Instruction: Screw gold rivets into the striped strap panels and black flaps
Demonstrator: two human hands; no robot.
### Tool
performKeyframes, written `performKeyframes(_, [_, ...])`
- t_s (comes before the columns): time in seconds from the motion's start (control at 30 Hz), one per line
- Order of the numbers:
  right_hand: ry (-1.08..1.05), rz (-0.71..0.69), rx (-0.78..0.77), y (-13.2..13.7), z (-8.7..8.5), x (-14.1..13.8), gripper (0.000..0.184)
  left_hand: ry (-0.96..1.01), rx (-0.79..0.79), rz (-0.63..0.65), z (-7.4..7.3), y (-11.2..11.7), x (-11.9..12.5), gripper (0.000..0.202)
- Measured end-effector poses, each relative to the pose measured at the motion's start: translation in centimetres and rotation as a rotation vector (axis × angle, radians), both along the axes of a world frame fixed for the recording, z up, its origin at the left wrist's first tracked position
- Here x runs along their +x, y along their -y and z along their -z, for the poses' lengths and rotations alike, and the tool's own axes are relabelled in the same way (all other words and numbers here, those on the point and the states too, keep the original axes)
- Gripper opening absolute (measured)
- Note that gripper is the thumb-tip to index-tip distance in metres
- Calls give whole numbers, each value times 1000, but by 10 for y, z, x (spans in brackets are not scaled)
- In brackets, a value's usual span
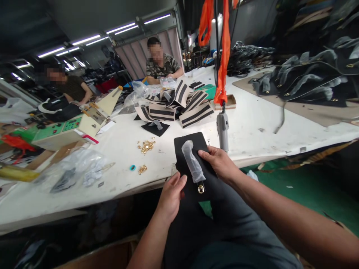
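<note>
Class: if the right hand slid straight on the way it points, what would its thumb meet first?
Probably the plastic-wrapped strip on the black panel held by the right hand; depth is unclear.

Main light: ceiling tubes (pixel 120 28) at upper left, blown out white. The white table (pixel 252 130) read bright, while the ceiling (pixel 92 13) and the area under the table went near black. Wide-angle stretch and smear hit both side edges, including the dark pile (pixel 314 93) at right; the left hand (pixel 170 196), right hand (pixel 221 161) and black panel (pixel 179 147) stayed fairly sharp.
</note>
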State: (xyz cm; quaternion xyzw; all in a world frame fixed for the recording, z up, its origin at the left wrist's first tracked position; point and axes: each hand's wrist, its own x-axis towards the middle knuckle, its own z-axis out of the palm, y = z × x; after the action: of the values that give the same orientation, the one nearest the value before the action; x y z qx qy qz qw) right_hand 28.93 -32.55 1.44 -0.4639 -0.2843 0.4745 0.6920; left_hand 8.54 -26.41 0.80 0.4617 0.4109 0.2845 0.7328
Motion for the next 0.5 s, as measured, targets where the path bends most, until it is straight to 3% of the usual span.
performKeyframes(0.1, [144, 79, -52, 2, 16, 0, 50, 54, -63, -28, 2, 9, 6, 40])
performKeyframes(0.2, [415, 307, -99, 14, 29, -3, 62, 58, -66, -98, 5, 9, 11, 41])
performKeyframes(0.27, [639, 399, -33, 26, 36, -9, 48, 10, -71, -157, 9, 6, 13, 45])
performKeyframes(0.37, [891, 288, 83, 46, 47, -21, 19, -49, -92, -205, 18, -1, 13, 51])
performKeyframes(0.43, [938, 212, 88, 55, 54, -27, 15, -65, -102, -204, 25, -3, 11, 50])
performKeyframes(0.5, [922, 227, 39, 59, 62, -29, 15, -82, -112, -181, 31, -2, 6, 48])
